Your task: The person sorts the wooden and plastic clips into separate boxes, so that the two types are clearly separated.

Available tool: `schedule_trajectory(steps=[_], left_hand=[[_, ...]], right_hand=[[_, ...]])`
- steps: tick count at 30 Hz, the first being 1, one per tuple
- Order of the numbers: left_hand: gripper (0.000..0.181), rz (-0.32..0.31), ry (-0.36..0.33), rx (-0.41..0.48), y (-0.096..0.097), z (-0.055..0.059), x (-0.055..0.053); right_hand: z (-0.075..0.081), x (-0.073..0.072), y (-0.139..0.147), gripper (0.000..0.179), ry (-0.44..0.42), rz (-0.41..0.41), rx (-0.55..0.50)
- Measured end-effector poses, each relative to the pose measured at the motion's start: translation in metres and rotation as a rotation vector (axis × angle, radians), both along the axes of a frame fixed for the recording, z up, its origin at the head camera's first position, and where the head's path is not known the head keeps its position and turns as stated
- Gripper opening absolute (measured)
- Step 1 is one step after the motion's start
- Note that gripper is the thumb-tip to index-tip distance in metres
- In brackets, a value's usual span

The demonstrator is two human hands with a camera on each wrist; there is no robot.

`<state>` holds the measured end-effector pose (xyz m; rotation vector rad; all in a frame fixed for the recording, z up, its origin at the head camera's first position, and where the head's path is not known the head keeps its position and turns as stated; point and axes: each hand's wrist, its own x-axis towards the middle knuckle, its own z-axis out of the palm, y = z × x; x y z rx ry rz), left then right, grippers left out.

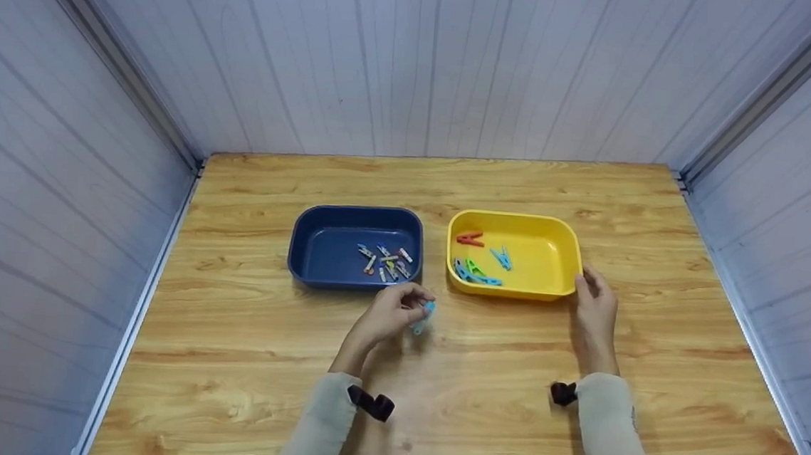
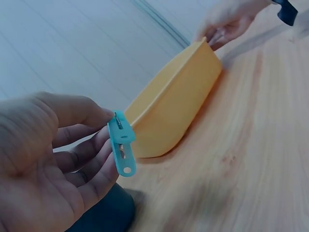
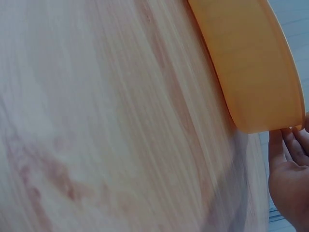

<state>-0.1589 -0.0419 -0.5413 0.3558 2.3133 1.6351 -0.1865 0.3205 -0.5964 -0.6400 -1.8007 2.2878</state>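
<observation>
My left hand [image 1: 391,313] pinches a light-blue plastic clothespin [image 2: 121,143] between thumb and fingertips, just in front of the blue bin's right corner. The clothespin hangs above the table, its holed end downward in the head view. My right hand [image 1: 596,309] holds the near right corner of the yellow bin [image 1: 567,267], thumb at the rim and fingers against the outside wall. Inside the yellow bin lie a red clothespin [image 1: 470,238], a blue clothespin [image 1: 502,258], a green clothespin [image 1: 474,266] and more blue ones in the near left corner.
To the left of the yellow bin stands a dark blue bin [image 1: 323,281], with several small wooden clothespins [image 1: 389,259] in its right half. Both bins sit on a wood-grain table [image 1: 239,359]. Pale panel walls [image 1: 417,64] enclose its back and sides.
</observation>
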Motion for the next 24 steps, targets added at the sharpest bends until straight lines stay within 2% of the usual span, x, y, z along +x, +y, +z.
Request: schedule_trajectory(steps=[2, 9, 16, 18, 21, 24], left_hand=[[0.019, 0.018, -0.020, 0.015, 0.001, 0.002, -0.003], [0.019, 0.058, -0.058, 0.007, 0.009, 0.009, -0.012], [0.021, 0.079, -0.088, -0.013, 0.022, 0.016, -0.023], [0.020, 0.087, -0.090, -0.020, 0.026, 0.018, -0.026], [0.019, 0.104, -0.072, -0.035, 0.032, 0.021, -0.031], [0.020, 0.126, -0.050, -0.037, 0.038, 0.023, -0.036]], right_hand=[[-0.001, 0.000, 0.000, 0.048, -0.001, 0.002, 0.013], [-0.001, -0.002, 0.002, 0.046, -0.057, 0.022, 0.350], [0.000, -0.002, -0.001, 0.049, -0.043, -0.013, 0.024], [0.001, -0.002, -0.001, 0.050, -0.035, -0.014, -0.010], [0.000, -0.001, 0.000, 0.049, -0.044, -0.011, 0.059], [0.000, 0.000, 0.001, 0.049, -0.044, -0.008, 0.052]])
